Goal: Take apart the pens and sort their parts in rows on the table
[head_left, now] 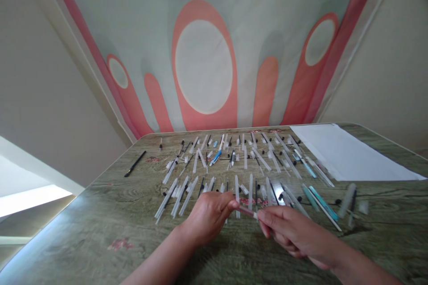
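A slender translucent pen barrel [246,210] spans the gap between my two hands above the near row of pen parts. My left hand [210,214] pinches its left end between thumb and fingers. At its other end, beside a whitish piece, the fingers of my right hand [291,230] are closed on it. Just beyond my hands lie clear pen barrels [250,190], dark refills and small black tips, partly hidden by my fingers. Teal pen parts [323,202] rest to the right, beyond my right hand.
More disassembled pens lie in rows farther back, among them a blue-and-white pen [216,158]. A black pen [135,163] lies apart at the left. White paper [354,156] covers the table's [83,231] back right. A patterned wall panel [245,18] rises behind.
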{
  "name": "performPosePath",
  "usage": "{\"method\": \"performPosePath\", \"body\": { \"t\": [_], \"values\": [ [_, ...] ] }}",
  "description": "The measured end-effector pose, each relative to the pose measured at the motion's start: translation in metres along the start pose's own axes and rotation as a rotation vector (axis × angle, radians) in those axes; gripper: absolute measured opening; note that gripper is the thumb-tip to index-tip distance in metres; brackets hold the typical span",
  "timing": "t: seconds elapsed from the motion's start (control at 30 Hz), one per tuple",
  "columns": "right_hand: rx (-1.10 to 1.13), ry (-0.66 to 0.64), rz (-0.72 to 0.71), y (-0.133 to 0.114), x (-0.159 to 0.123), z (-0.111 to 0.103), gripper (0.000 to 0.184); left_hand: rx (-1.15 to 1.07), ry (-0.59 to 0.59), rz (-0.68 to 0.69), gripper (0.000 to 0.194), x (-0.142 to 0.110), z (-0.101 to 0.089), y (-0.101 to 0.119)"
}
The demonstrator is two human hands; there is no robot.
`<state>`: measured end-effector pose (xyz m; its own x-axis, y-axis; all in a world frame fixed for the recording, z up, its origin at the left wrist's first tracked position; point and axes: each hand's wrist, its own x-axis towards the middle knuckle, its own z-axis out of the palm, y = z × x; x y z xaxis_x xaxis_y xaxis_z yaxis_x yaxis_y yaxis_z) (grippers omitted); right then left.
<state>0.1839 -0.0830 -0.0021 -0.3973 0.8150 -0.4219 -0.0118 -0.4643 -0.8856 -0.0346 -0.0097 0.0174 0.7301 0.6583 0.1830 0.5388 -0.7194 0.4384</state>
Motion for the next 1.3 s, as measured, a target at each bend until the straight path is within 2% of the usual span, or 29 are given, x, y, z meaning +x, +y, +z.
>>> {"method": "performPosePath", "body": {
  "t": [0.2, 0.43, 0.63, 0.8, 0.93, 1.1, 1.3],
  "values": [
    [0.064, -0.020, 0.041, -0.0054, -0.0027, 0.0013, 0.038, -0.307, 0.083, 0.063, 0.016, 0.0000, -0.0057, 0.0088],
    [0.005, 0.006, 0.044, -0.0027, 0.0002, 0.0039, 0.040, -0.308, 0.022, -0.093, 0.024, -0.0020, -0.0038, 0.0069],
    [0.028, 0.002, 0.043, -0.0016, 0.0006, 0.0041, 0.040, -0.401, 0.121, 0.009, 0.018, -0.0021, -0.0034, 0.0095],
    [0.014, -0.014, 0.033, 0.0020, 0.0019, 0.0053, 0.040, -0.388, 0.054, -0.098, 0.022, -0.0020, -0.0017, 0.0090],
    [0.019, -0.002, 0.027, 0.0000, 0.0011, 0.0053, 0.040, -0.470, 0.104, -0.052, 0.033, -0.0012, -0.0022, 0.0088],
    [0.004, 0.009, 0.035, -0.0008, 0.0004, 0.0047, 0.040, -0.467, 0.056, -0.067, 0.019, -0.0007, -0.0015, 0.0082],
    [0.013, 0.007, 0.036, -0.0016, 0.0000, 0.0061, 0.040, -0.556, 0.033, -0.076, 0.034, 0.0000, -0.0035, 0.0088]
  ]
}}
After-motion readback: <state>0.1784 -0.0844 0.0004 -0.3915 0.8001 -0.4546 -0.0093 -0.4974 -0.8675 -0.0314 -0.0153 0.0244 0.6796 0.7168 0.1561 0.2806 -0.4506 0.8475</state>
